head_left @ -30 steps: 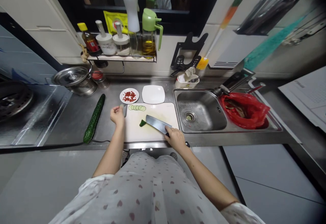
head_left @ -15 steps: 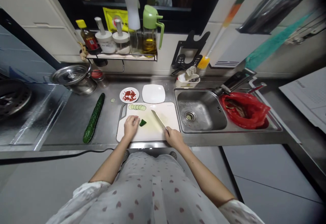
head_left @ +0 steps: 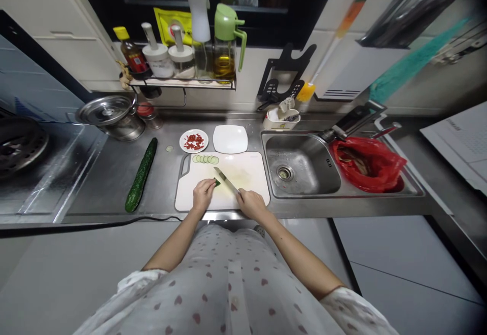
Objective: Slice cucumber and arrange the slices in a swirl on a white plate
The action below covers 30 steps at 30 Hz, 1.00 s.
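My right hand [head_left: 251,203] is closed round the handle of a kitchen knife [head_left: 227,181], its blade slanting up and left over the white cutting board [head_left: 245,163]. On the board, my left hand [head_left: 203,193] has its fingers closed on a small dark green piece of cucumber [head_left: 217,182], partly hidden by the fingers and right beside the blade. Several thin cucumber slices [head_left: 206,159] lie overlapping in a row near the board's far edge. A whole cucumber [head_left: 141,175] rests on the steel counter to the left.
Behind the board are a white plate of chopped red pieces [head_left: 194,141] and a square white plate [head_left: 230,139]. The sink [head_left: 304,185] is at the right, with a red plastic bag [head_left: 367,165] beyond it. A lidded pot [head_left: 110,116] stands at the back left.
My left hand has moved right and taken hold of the cucumber piece, which lay loose before. My right hand has brought the knife leftward, up to that piece.
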Available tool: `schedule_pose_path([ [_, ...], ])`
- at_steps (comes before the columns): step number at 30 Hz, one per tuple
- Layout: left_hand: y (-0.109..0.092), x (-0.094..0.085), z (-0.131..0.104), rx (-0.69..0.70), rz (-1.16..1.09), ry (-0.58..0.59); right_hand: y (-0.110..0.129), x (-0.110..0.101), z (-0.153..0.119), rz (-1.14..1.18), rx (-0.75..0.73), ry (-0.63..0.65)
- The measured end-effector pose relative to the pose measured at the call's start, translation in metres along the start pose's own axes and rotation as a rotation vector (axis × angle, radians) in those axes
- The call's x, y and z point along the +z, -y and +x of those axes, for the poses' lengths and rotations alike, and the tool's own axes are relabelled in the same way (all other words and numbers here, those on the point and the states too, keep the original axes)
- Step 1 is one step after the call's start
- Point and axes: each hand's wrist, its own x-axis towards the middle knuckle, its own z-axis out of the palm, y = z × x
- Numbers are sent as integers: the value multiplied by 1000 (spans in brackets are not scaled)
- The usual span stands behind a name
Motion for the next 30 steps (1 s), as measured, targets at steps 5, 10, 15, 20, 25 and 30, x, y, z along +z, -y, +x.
schedule_pose_path([
  [5, 2, 1, -1, 35, 17, 5, 10, -4, 0, -15, -19, 40],
  [10, 3, 2, -1, 73, 37, -10, 14, -6, 1, -40, -50, 39],
  [15, 3, 2, 0, 104, 43, -17, 16, -6, 0, -69, -59, 36],
  [20, 4, 2, 0, 117, 54, -10, 17, -4, 1, -114, -81, 25],
  [25, 4, 1, 0, 118, 67, 9, 21, -1, 3, -143, -97, 38],
  [30, 4, 0, 1, 110, 76, 22, 26, 0, 6, -131, -92, 52],
])
